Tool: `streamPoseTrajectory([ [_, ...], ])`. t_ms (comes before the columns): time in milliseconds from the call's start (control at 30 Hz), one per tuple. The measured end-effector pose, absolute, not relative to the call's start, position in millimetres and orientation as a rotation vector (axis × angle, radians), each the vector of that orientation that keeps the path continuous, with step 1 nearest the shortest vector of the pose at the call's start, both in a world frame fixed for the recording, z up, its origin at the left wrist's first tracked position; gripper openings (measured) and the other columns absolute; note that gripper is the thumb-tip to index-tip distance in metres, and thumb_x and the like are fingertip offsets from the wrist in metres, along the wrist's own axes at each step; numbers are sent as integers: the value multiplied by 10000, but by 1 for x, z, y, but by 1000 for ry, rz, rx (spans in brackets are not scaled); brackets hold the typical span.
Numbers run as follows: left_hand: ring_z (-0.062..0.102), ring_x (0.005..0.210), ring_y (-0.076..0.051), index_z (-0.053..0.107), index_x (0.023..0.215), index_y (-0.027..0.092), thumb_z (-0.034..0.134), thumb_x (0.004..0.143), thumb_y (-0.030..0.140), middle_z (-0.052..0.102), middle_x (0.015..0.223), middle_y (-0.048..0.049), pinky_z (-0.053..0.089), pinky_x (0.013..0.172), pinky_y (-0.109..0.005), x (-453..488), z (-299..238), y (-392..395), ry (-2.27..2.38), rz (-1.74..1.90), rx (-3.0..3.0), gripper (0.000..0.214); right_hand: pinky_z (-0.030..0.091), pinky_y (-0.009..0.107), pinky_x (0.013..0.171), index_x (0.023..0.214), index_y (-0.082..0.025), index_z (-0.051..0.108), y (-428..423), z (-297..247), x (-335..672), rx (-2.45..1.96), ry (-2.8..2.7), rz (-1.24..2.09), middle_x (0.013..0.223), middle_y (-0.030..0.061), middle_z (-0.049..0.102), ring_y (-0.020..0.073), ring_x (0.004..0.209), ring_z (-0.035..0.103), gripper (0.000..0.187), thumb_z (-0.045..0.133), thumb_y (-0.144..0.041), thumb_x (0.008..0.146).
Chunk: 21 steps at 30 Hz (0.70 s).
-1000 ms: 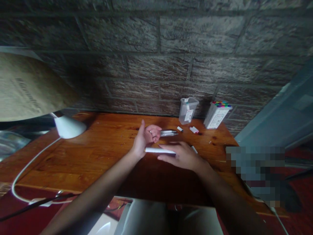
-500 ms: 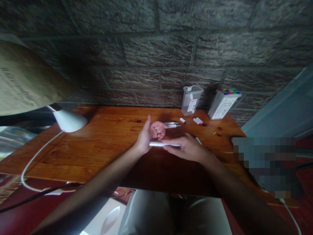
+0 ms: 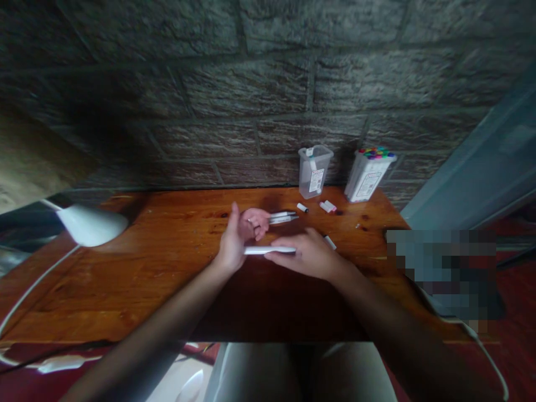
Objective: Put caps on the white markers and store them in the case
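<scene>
A white marker [image 3: 266,250] lies level in my right hand [image 3: 312,254], pinched between thumb and fingers near its right end. Its left end reaches the base of the palm of my left hand [image 3: 240,240]. That hand is turned palm inward, thumb raised and apart, fingers loosely curled without wrapping the marker. Just beyond the left fingertips, two white markers [image 3: 282,218] rest side by side on the wooden table [image 3: 167,245], their tips pointing right. A white cap with a dark end [image 3: 302,207] and pinkish-white caps [image 3: 328,206] lie behind. Partly hidden by my right hand is another small white piece [image 3: 330,242].
Against the stone wall stand a clear plastic box [image 3: 315,172] with a white piece inside and a second box [image 3: 371,174] full of colourful markers. A lamp's white base [image 3: 92,224] is at left, its cable [image 3: 37,285] trailing off the table. At right, an object is pixelated.
The whole view has shifted, so the table and hands appear farther left. Both hands keep nearly the same pose, with the marker still in my right hand.
</scene>
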<state>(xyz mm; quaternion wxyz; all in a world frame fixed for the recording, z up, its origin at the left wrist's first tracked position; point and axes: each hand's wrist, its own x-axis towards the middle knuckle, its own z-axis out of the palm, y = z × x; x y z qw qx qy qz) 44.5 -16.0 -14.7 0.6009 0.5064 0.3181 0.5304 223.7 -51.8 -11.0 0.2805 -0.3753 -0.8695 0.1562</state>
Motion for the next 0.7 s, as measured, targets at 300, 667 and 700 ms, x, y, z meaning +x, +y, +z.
streamPoseTrajectory([
  [300, 408, 489, -79, 714, 836, 141, 665, 827, 437, 524, 552, 19, 277, 466, -214, 26, -22, -3, 959, 1296, 1466, 301, 478, 246, 664, 981, -214, 744, -36, -20, 239, -1052, -1922, 556, 883, 31, 747, 157, 714, 661, 236, 592, -370, 889],
  [667, 452, 512, -77, 690, 976, 148, 670, 822, 364, 575, 639, 14, 320, 463, -201, 30, -20, -2, 874, 1413, 1332, 265, 443, 244, 606, 1007, -209, 727, -40, -18, 233, -1082, -1994, 604, 789, 24, 723, 145, 630, 615, 285, 522, -392, 928],
  [700, 455, 508, -78, 685, 970, 152, 668, 817, 354, 558, 622, 23, 322, 462, -201, 30, -20, -1, 884, 1437, 1306, 254, 435, 245, 598, 1010, -208, 725, -39, -20, 233, -1083, -2006, 607, 778, 24, 718, 142, 615, 603, 284, 522, -389, 928],
])
